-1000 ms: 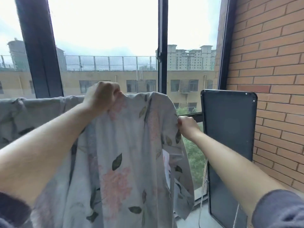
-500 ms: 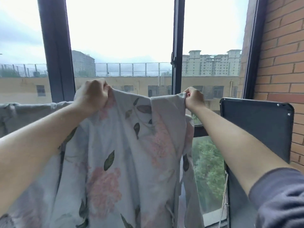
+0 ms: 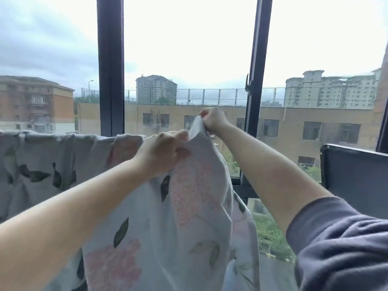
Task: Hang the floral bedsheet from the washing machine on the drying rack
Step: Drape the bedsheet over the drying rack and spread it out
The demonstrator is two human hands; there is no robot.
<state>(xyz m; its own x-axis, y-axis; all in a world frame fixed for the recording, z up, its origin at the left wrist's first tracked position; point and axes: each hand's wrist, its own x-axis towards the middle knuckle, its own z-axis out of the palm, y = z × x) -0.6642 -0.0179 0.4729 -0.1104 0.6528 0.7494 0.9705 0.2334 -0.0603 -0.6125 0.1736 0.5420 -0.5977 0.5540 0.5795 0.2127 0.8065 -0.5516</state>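
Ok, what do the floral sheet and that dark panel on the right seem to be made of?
Floral bedsheet: thin matte cloth, perhaps cotton; it drapes in soft folds. Dark panel: rigid, smooth, faintly shiny rim; plastic or coated metal, unclear.

The floral bedsheet (image 3: pixel 189 206) is thin pale grey-white cloth printed with large soft pink blossoms and scattered dark green leaves. Its left stretch hangs spread out, the top edge folded over in a level line that runs in from the left edge of the view; whatever carries it there is hidden by the cloth. That part hangs in loose vertical wrinkles. The right stretch is raised into a peak above that line. The left hand (image 3: pixel 163 150) grips a bunched fold just below the peak, and the right hand (image 3: pixel 214 121) pinches the very top, slightly higher. From the peak the cloth falls in long folds, out of view at the bottom.
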